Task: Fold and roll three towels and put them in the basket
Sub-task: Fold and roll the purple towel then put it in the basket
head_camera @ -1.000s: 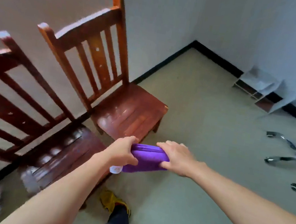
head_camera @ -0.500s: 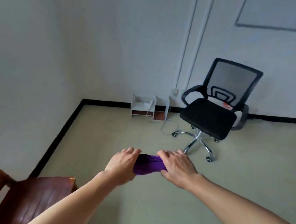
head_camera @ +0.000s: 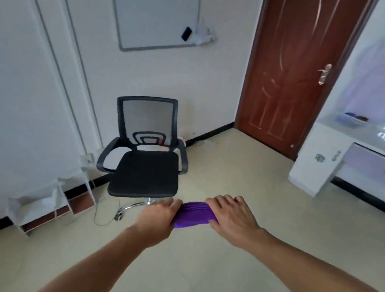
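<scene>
Head view is showing a rolled purple towel (head_camera: 194,215) held out over the floor (head_camera: 255,268) at lower centre of the frame. The left hand (head_camera: 158,218) is gripping its left end and the right hand (head_camera: 231,216) its right end, fingers (head_camera: 222,201) curling round it. A black office chair (head_camera: 144,176) is standing behind, left of centre.

Likely home office: whiteboard (head_camera: 154,7), swivel chair (head_camera: 144,176), dresser (head_camera: 321,160).

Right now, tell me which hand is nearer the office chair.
Left. The left hand grips the towel at the end nearest the office chair; the right hand grips the other end, farther away.
</scene>
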